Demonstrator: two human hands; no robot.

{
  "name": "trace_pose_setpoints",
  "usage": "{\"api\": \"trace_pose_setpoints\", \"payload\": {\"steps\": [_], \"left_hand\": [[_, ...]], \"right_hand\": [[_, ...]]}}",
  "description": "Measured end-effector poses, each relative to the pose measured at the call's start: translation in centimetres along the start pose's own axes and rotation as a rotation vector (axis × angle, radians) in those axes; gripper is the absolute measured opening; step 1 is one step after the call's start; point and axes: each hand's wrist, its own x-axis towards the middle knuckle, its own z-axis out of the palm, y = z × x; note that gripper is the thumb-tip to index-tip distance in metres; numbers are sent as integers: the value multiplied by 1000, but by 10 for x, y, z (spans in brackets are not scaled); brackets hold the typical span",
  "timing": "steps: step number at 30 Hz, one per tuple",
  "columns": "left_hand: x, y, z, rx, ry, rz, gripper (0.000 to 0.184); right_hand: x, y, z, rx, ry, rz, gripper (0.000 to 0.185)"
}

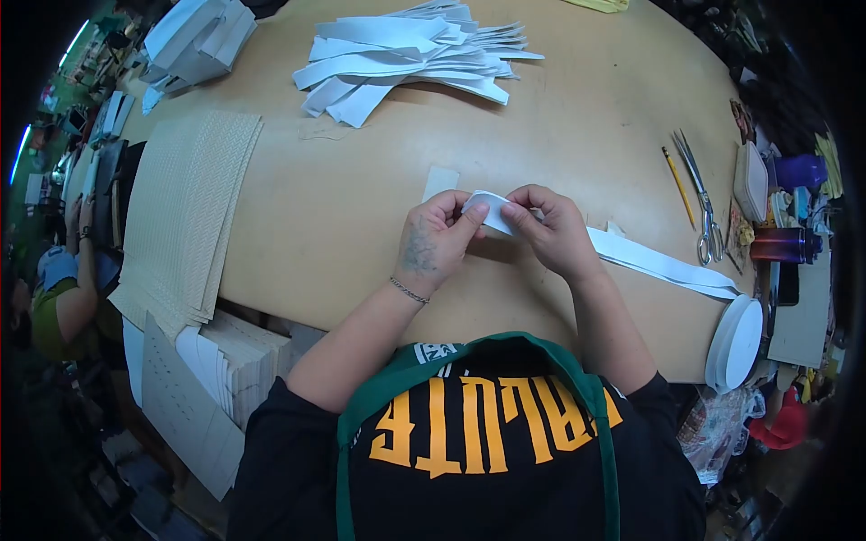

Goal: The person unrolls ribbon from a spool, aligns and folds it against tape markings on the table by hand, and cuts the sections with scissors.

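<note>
A white strip (490,210) is pinched between my two hands above the near middle of the table. My left hand (437,233) grips one part of it with thumb and fingers, and my right hand (548,227) grips it close by, so the strip bends between them. Just beyond my left hand lies a short white piece (440,182), partly hidden. To the right of my right hand, a long white band (663,261) runs across the table to a white roll (734,344) at the edge. Whether the held strip joins this band is hidden by my hand.
A pile of white strips (410,61) lies at the far side. Textured cream sheets (185,198) are stacked at the left. Scissors (704,203) and a yellow pencil (678,187) lie at the right, near a dark tumbler (785,245). Another person (77,298) is at far left.
</note>
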Motion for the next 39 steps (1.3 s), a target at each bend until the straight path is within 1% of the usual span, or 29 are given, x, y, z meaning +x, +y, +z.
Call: {"api": "trace_pose_setpoints", "payload": {"steps": [6,12,18,24,27,30,33,36,39], "left_hand": [[1,1,1,-38,12,-34,16],[-1,3,4,-48,7,6,18],[-2,6,4,-22,17,-36,18],[-1,7,6,-71,-4,-45,19],[4,3,5,-116,13,-98,18],[5,5,3,-135,26,-59,17],[7,4,1,-138,25,-40,17],[7,5,1,-98,49,-40,17],[9,7,-2,15,58,-71,17]], "right_hand": [[2,-2,-2,52,-25,-5,18],[2,-4,-6,36,-24,2,17],[-1,-8,-5,25,-19,12,18],[-1,-6,-4,39,14,30,19],[2,-4,-2,52,27,56,20],[8,-2,0,-28,47,7,20],[10,-2,9,-27,140,-105,18],[11,-9,12,41,126,-75,16],[18,-5,9,-49,26,-67,14]]}}
